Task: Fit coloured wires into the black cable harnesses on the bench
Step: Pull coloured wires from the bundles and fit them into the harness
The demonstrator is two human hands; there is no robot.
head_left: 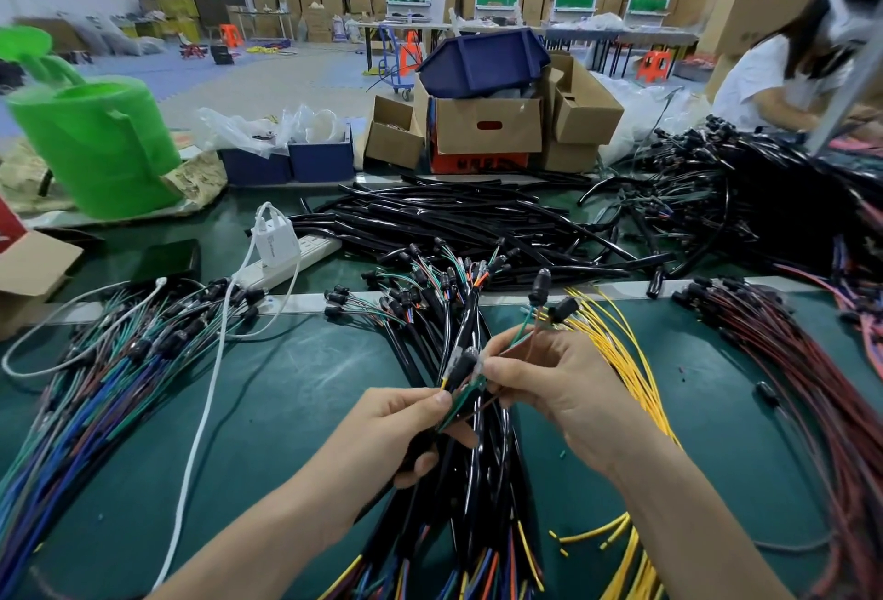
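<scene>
**Desk:** What have the hands got?

**Me:** Both are working just above the black harness bundle, which runs down the middle of the bench. The left hand pinches a yellow-tipped wire between thumb and forefinger. Its lower fingers curl round one black cable of that bundle. The right hand grips a small black connector at its fingertips. Thin leads run up from that hand to two black plugs above the bundle's right edge.

**Desk:** How do wire and connector line up?

**Me:** The wire tip sits at the connector's lower left end. Its length slants from lower left up to upper right, roughly in line with the connector body. I'd say the left hand does the feeding, since it holds the wire right behind the tip, while the right only steadies the connector.

**Desk:** Is the tip seated?

**Me:** I can't tell. The joint is small and blurred between the fingertips, so it may be at the mouth or just inside.

**Desk:** Where's the stock?

**Me:** Loose yellow wires lie just right of the bundle, with red wires further right. A blue-and-green sheaf lies well to the bundle's left.
</scene>
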